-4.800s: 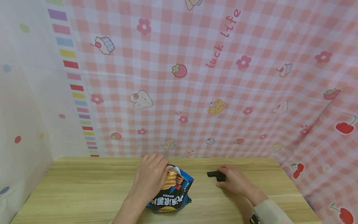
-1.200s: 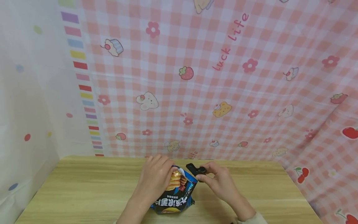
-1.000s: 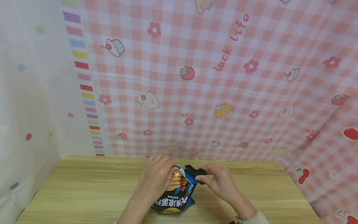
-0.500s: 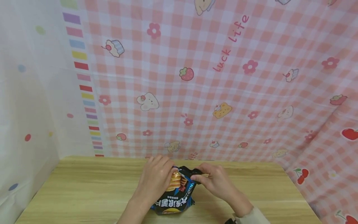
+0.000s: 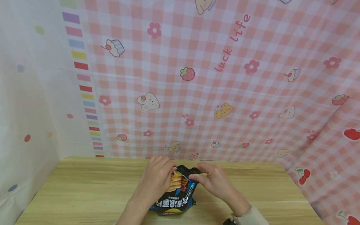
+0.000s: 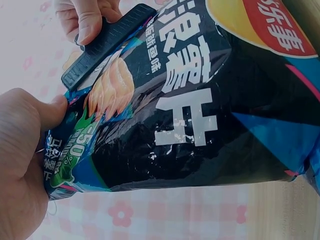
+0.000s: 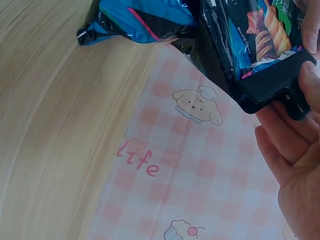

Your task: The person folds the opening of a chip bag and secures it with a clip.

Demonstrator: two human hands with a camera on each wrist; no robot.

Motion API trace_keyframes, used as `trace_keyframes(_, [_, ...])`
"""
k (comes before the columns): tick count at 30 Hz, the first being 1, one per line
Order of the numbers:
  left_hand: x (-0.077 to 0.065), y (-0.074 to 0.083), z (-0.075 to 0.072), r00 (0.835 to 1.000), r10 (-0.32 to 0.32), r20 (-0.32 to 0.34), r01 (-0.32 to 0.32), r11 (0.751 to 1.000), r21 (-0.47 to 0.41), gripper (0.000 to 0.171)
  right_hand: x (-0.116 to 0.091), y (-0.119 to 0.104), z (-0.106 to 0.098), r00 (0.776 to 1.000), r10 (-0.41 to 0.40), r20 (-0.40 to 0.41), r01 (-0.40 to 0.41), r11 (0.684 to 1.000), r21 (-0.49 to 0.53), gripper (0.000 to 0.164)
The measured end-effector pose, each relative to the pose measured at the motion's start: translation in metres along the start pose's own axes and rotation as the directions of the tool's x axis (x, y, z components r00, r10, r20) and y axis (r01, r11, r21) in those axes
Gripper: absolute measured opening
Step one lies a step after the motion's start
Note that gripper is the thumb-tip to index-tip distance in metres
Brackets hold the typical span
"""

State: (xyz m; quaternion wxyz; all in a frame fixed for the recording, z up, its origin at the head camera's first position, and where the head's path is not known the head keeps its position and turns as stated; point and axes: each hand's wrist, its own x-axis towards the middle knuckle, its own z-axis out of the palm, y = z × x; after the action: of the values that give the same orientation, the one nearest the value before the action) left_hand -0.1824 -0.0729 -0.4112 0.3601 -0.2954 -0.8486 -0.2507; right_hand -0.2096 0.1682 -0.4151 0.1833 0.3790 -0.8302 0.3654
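A black and blue bag of potato chips (image 5: 175, 200) stands on the table in front of me. My left hand (image 5: 157, 179) grips its upper left side; in the left wrist view the thumb (image 6: 52, 112) presses on the front near the top corner. Between the thumb and fingers of my right hand (image 5: 215, 182) is the handle of a black bag clip (image 6: 110, 45). The clip's long, flat bar lies along the folded top edge of the bag, as the right wrist view shows with the clip (image 7: 275, 82) at the bag's corner.
The wooden table (image 5: 92, 187) carries the bag and meets a pink checked cloth (image 5: 197, 93) hung behind it. Pale dotted cloth (image 5: 31, 103) closes off the left side, and a cherry-print cloth (image 5: 334, 156) the right.
My right hand has brought the clip leftward from the table to the bag's top edge, and in the last second slid it further left along that edge. The left hand keeps its hold.
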Motion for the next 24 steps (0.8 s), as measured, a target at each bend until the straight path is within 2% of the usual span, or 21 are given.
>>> trace_keyframes(6, [-0.0001, -0.0005, -0.0014, 0.999, -0.037, 0.005, 0.037, 0.998, -0.053, 0.005, 0.0031, -0.0009, 0.0017, 1.000, -0.008, 0.001, 0.008, 1.000, -0.009, 0.014])
trace_keyframes(9, [0.0004, -0.0003, -0.0017, 0.999, -0.046, 0.003, 0.046, 0.997, -0.062, 0.011, 0.0052, -0.0026, 0.0019, 1.000, -0.011, 0.003, 0.011, 1.000, -0.014, 0.014])
trace_keyframes(18, [0.0001, -0.0014, -0.0008, 0.999, -0.033, -0.012, 0.032, 0.997, -0.070, 0.013, 0.0094, -0.0056, 0.0018, 0.999, -0.004, 0.038, 0.004, 1.000, 0.006, 0.014])
trace_keyframes(24, [0.0001, -0.0017, 0.0001, 1.000, -0.017, -0.023, 0.015, 0.997, -0.069, 0.013, 0.0097, -0.0058, 0.0005, 0.997, 0.032, 0.073, -0.034, 0.999, 0.036, 0.019])
